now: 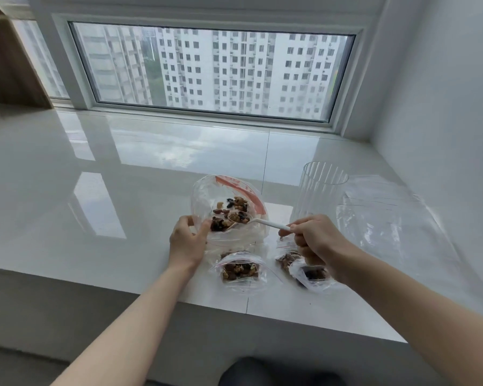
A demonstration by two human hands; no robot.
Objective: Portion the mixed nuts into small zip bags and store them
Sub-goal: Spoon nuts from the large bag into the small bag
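Two hands, left hand (188, 240) gripping bag (226, 210) rim, right hand (314, 238) gripping spoon (251, 221).

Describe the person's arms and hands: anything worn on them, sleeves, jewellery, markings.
Both forearms are bare up to the bottom edge of the picture, with no sleeve or cuff in view. The left hand and the right hand wear no gloves. No watch, bracelet or ring shows on the sides facing the camera, and no tattoos or markings are visible. The fingernails are too small to judge.
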